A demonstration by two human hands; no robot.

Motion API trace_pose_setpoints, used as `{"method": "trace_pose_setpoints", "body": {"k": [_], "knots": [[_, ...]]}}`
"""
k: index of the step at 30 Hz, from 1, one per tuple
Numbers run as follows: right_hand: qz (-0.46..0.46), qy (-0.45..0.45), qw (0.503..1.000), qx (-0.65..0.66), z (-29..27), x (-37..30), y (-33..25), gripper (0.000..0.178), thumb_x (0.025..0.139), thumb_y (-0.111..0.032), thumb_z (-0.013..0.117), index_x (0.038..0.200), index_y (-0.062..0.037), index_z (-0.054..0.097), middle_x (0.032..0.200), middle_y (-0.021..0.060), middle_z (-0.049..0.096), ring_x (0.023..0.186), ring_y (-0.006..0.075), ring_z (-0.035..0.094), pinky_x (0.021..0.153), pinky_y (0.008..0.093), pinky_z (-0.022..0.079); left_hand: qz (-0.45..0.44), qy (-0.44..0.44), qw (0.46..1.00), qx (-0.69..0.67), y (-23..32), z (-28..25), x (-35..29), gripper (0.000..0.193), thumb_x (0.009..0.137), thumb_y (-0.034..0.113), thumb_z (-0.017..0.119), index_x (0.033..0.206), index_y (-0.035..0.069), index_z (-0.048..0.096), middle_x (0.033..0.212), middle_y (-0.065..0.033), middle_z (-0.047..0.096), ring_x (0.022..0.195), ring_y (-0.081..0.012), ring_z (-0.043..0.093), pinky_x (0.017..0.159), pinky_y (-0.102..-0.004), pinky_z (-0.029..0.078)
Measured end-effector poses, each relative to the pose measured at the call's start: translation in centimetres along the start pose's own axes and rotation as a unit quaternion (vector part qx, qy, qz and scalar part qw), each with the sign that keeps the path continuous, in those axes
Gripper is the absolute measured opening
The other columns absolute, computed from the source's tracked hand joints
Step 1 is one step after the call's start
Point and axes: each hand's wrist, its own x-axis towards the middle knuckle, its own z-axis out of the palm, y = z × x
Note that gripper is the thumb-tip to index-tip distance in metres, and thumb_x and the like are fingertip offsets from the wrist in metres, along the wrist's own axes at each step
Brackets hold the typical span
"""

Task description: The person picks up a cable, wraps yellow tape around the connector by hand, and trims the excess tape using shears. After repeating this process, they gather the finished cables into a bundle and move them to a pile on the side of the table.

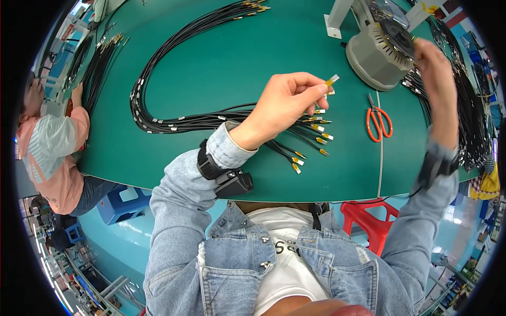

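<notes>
My left hand (290,102) is closed in a pinch on a black cable's end, above the table's middle. That end carries yellow tape (331,82) and a small silver-white connector. Below the hand fan out several more taped cable ends (316,128) of the same bundle (184,125), which curves away to the left and back. My right hand (435,66) is raised, its fingers drawn together at the edge of the black disc (396,37) on a grey rounded machine (377,60). What those fingertips hold, if anything, is too blurred to tell.
Orange-handled scissors (378,124) lie on the green table (237,179), right of the cable ends. More black cables (472,116) hang at the right edge. Another person (55,142) sits at the far left near a cable bundle (100,68). A red stool (369,221) stands below.
</notes>
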Motion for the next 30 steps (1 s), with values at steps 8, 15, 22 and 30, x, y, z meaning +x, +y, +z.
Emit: {"method": "trace_pose_setpoints", "body": {"k": [8, 15, 22, 30], "knots": [[0.019, -0.027, 0.974, 0.222, 15.2, -12.9, 1.5, 0.011, 0.081, -0.007, 0.063, 0.09, 0.0004, 0.061, 0.085, 0.0011, 0.06, 0.08, 0.0072, 0.053, 0.076, 0.021, 0.039, 0.049, 0.062, 0.997, 0.018, -1.1, 0.4, -0.8, 0.019, 0.087, 0.014, 0.059, 0.098, -0.001, 0.063, 0.076, -0.0032, 0.064, 0.058, -0.0026, 0.049, 0.049, -0.0156, 0.037], [0.032, 0.013, 0.97, 0.24, 16.6, -13.8, 2.1, 0.01, 0.085, -0.009, 0.058, 0.09, 0.0006, 0.058, 0.085, 0.0023, 0.056, 0.079, 0.0101, 0.048, 0.076, 0.0235, 0.036, 0.06, 0.078, 0.995, 0.021, -1.1, 0.3, -1.1, 0.017, 0.086, 0.012, 0.059, 0.095, -0.003, 0.063, 0.073, -0.0041, 0.064, 0.062, -0.0046, 0.054, 0.054, -0.0176, 0.042], [-0.038, 0.066, 0.973, 0.216, 11.3, -12.1, 2.6, 0.011, 0.086, -0.009, 0.058, 0.092, 0.0003, 0.059, 0.085, 0.0039, 0.057, 0.081, 0.0119, 0.05, 0.08, 0.0269, 0.036, 0.082, 0.016, 0.992, 0.096, -2.3, 0.1, -0.3, 0.018, 0.086, 0.011, 0.058, 0.096, -0.004, 0.061, 0.077, -0.0048, 0.064, 0.065, -0.0063, 0.057, 0.058, -0.0191, 0.045], [-0.052, 0.096, 0.969, 0.22, 6.0, -10.9, 4.3, 0.014, 0.086, -0.008, 0.057, 0.097, -0.0002, 0.061, 0.088, 0.0042, 0.059, 0.085, 0.0131, 0.052, 0.085, 0.0291, 0.036, 0.109, -0.042, 0.936, 0.332, -4.1, 0.7, -2.5, 0.022, 0.079, 0.01, 0.064, 0.098, 0.001, 0.061, 0.082, -0.0071, 0.063, 0.077, -0.0169, 0.059, 0.071, -0.0281, 0.047]]}}
